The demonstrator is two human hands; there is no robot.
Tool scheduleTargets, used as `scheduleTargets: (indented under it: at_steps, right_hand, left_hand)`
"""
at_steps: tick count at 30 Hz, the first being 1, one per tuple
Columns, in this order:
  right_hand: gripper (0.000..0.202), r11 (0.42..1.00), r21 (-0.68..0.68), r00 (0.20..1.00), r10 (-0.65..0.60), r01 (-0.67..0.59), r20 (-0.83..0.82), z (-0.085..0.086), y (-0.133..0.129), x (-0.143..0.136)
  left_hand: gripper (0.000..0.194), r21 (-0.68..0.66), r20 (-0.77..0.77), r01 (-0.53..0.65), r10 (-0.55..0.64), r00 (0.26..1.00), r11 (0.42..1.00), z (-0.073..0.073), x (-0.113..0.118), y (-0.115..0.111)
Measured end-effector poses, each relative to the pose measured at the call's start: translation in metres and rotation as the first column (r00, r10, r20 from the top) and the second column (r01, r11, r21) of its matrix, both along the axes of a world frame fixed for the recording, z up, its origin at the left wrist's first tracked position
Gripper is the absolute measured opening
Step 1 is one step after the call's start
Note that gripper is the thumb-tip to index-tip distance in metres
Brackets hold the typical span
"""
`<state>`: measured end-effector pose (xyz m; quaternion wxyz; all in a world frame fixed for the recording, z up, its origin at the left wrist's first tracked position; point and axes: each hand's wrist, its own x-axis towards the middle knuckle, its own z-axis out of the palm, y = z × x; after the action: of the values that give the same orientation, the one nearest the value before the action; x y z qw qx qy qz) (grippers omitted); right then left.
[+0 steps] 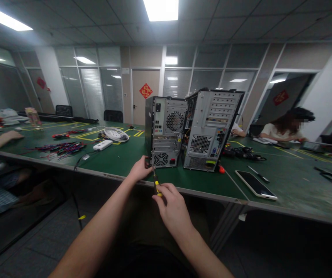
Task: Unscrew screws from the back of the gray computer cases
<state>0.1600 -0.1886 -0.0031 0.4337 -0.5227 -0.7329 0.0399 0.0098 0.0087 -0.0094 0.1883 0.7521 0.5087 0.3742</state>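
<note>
Two computer towers stand upright on the green table, their rear panels towards me. My right hand (173, 202) is closed round the yellow-and-black handle of a screwdriver (156, 182). Its shaft points up and away, with the tip at the lower left corner of the left computer tower (166, 144). At that same corner is my left hand (141, 169), fingers bent together and thumb beside the screwdriver tip; what they pinch, if anything, is hidden. The right computer tower (201, 156) is turned at an angle, close beside the left one.
Left on the table (119, 164) lie tangled wires (60, 148), a white power strip (102, 145) and a white basket (116, 134). To the right are a phone (255, 184), a pen (258, 174) and black cables (248, 153). Other people sit at both sides.
</note>
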Motion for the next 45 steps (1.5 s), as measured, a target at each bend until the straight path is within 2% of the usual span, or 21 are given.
scheduleTargets:
  at_steps: [5, 14, 24, 34, 41, 45]
  right_hand:
    - [0.032, 1.0, 0.024, 0.999, -0.006, 0.005, 0.041, -0.0029, 0.0005, 0.0014]
    - [0.034, 0.999, 0.018, 0.996, -0.03, 0.028, 0.082, -0.0019, -0.0001, 0.0017]
    - [0.017, 1.0, -0.027, 1.0, -0.013, 0.013, -0.011, 0.0011, -0.0006, -0.0018]
    - [0.033, 1.0, -0.002, 0.992, -0.027, 0.028, 0.12, -0.0027, 0.0, 0.002]
    - [0.019, 0.999, -0.019, 0.999, -0.034, 0.034, 0.03, 0.0, 0.0, -0.0011]
    - [0.02, 0.999, -0.038, 1.0, -0.026, 0.027, 0.012, 0.0008, -0.0006, -0.0022]
  left_hand:
    - [0.056, 0.001, -0.011, -0.007, 0.007, 1.0, 1.0, -0.0008, 0.0, 0.0013]
    - [0.057, 0.015, 0.005, 0.002, -0.002, 1.0, 1.0, -0.005, -0.0009, 0.0052]
    - [0.056, 0.009, 0.009, 0.005, -0.005, 1.0, 1.0, -0.0034, -0.0009, 0.0035]
    - [0.058, -0.002, -0.007, -0.001, 0.001, 1.0, 1.0, 0.0001, 0.0004, -0.0001]
    - [0.056, 0.003, 0.013, -0.008, 0.008, 1.0, 1.0, -0.0016, -0.0003, 0.0018]
    - [0.056, 0.01, 0.022, 0.007, -0.007, 1.0, 1.0, -0.0033, -0.0006, 0.0037]
